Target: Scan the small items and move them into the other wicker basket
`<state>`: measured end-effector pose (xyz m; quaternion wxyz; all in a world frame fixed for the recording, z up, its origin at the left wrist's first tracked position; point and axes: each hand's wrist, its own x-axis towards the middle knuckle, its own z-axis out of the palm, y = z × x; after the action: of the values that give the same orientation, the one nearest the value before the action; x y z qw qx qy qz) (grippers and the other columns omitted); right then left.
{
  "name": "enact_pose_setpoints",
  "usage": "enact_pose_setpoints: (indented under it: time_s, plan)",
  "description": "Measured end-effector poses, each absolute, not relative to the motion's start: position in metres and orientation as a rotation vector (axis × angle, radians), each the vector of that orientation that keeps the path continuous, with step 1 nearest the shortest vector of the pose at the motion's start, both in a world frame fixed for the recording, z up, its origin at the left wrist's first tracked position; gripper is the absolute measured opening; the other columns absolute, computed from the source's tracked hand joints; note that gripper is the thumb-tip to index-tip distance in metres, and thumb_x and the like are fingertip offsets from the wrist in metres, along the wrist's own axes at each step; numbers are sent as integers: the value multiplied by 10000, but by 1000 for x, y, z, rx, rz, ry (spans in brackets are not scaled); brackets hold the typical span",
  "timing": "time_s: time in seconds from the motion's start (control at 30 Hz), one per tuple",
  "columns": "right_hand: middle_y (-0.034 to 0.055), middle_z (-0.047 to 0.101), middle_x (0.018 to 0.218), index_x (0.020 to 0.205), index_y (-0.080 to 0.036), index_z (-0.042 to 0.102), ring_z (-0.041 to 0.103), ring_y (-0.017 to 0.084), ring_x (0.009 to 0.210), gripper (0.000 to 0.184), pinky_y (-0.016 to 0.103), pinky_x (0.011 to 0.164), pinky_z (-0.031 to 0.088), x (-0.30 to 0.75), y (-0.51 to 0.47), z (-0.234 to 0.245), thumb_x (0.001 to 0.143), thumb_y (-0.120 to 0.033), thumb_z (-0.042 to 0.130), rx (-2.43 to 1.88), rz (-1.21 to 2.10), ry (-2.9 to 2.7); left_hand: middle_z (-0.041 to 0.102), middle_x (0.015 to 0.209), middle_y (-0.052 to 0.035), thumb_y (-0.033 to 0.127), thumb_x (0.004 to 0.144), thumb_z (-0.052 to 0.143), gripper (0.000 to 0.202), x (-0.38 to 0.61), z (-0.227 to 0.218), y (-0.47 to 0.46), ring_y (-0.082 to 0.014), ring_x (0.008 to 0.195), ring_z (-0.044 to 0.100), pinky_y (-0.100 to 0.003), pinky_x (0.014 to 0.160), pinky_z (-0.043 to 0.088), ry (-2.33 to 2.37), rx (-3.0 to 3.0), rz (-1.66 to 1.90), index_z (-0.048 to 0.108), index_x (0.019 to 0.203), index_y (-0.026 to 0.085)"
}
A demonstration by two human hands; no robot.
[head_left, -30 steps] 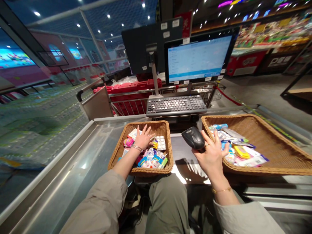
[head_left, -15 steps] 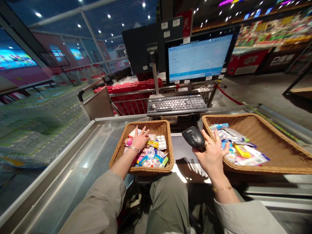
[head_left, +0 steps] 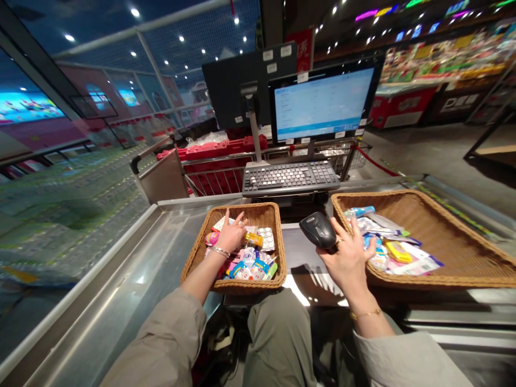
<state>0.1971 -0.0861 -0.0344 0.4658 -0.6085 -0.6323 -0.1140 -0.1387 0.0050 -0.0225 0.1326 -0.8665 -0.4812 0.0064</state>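
My left hand (head_left: pixel 233 236) is inside the smaller wicker basket (head_left: pixel 282 252), its fingers spread over small packaged goods. Near its fingertips lie a yellow packet (head_left: pixel 253 239) and a white blister-like pack (head_left: pixel 266 238). Blue-and-white packets with cartoon faces (head_left: pixel 250 269) fill the basket's near end. In my right hand (head_left: pixel 350 257) is a black barcode scanner (head_left: pixel 318 230), gripped with some fingers stretched out, held above the counter between the two baskets. Beside that hand, the larger wicker basket (head_left: pixel 463 236) contains several packets, among them a yellow item (head_left: pixel 399 251).
Behind the baskets stand a black keyboard (head_left: pixel 291 177) and a lit monitor (head_left: pixel 322 102). A metal counter (head_left: pixel 161 242) runs along the left, its raised edge beside stacked bottle packs (head_left: pixel 68 215). Beyond the keyboard are shopping carts with red crates (head_left: pixel 217 150).
The view has shifted slightly. My left fingers have moved a little among the packets in the smaller basket; my right hand keeps the scanner in nearly the same place.
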Motion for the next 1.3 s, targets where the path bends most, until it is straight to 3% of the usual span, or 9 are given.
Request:
enact_pose_setpoints:
  time_s: [0.33, 0.73, 1.07, 1.3]
  plan:
    - [83, 689, 1368, 915, -223, 705, 394, 408, 1486, 177, 790, 1154, 115, 198, -86, -33, 800, -285, 585, -1496, -277, -1570, 632, 1453, -127, 203, 926, 650, 127, -106, 2, -6, -381, 1480, 438, -838, 1175, 68, -1586, -2373, -294, 739, 1012, 234]
    - [73, 685, 1374, 904, -230, 717, 382, 399, 1489, 169, 782, 1164, 53, 197, -89, -29, 788, -253, 597, -1481, -323, -1614, 580, 1504, -120, 298, 980, 616, 192, -62, 7, -9, -356, 1518, 378, -809, 1209, 77, -1623, -2329, -554, 726, 1124, 236]
    - [82, 651, 1423, 917, -221, 717, 307, 412, 1529, 191, 789, 1151, 109, 197, -94, -25, 786, -235, 578, -1476, -267, -1686, 585, 1496, -132, 358, 960, 663, 178, -29, 7, -9, -375, 1502, 404, -824, 1191, 128, -1649, -2346, -655, 732, 1072, 237]
    - [60, 658, 1416, 897, -225, 719, 315, 420, 1524, 155, 793, 1152, 85, 198, -94, -26, 795, -234, 602, -1442, -255, -1693, 589, 1493, -127, 391, 945, 693, 186, -19, 7, -6, -385, 1496, 412, -827, 1182, 151, -1662, -2338, -682, 743, 1037, 237]
